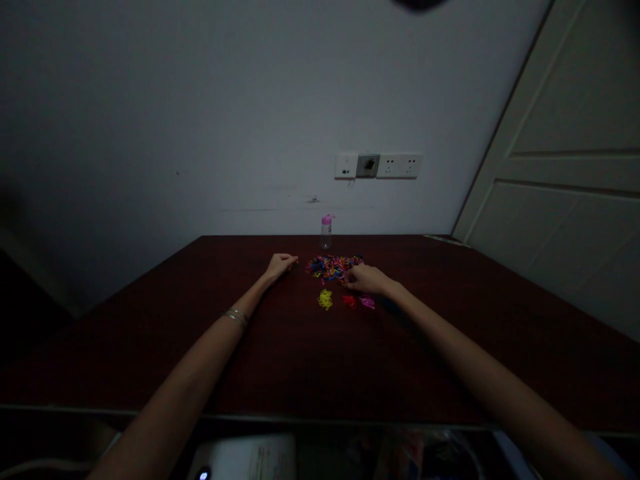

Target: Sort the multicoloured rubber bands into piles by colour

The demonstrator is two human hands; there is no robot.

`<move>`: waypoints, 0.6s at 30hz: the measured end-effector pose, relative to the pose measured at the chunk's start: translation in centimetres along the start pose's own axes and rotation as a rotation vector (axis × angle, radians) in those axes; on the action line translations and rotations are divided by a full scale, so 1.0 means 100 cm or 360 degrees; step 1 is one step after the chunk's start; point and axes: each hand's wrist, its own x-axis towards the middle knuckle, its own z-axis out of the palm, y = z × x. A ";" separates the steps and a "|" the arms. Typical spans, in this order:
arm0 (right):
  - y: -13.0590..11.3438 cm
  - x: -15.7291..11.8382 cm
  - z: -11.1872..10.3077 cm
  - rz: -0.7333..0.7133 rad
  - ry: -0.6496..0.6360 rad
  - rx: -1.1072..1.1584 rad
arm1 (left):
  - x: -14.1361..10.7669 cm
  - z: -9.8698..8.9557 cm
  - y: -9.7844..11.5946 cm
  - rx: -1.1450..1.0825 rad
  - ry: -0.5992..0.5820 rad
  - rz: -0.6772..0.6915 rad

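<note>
A heap of small, thin, multicoloured pieces (330, 267), too small to name surely, lies on the dark red table (280, 360). Left of the heap rests my left hand (283, 264), its fingers pinched together; what they hold, if anything, is too small to name. My right hand (365, 277) reaches the heap's right edge with fingers curled down, and its fingertips are partly hidden. In front of the heap lie small groups of yellow pieces (325, 299), red pieces (349, 301) and pink pieces (367, 302). Some dark blue pieces (391, 306) sit beside my right forearm, hard to see.
Behind the heap a clear bottle with a pink lid (326, 233) stands upright near the wall. Wall sockets (399, 166) are above it. A white panelled door (565, 200) is on the right. Below the table's front edge, a white object (245, 458) and other items show dimly.
</note>
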 end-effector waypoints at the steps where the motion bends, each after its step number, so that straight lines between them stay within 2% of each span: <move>1: 0.000 -0.001 -0.001 0.0001 0.0011 0.0004 | 0.000 0.000 -0.001 0.0008 0.0008 0.0011; 10: -0.009 -0.006 -0.017 -0.0117 0.0150 0.0127 | -0.001 0.001 0.001 0.0034 -0.0019 0.0108; 18: -0.030 -0.006 -0.004 -0.0483 -0.0036 0.0557 | -0.002 0.000 0.001 0.0034 -0.0016 0.0117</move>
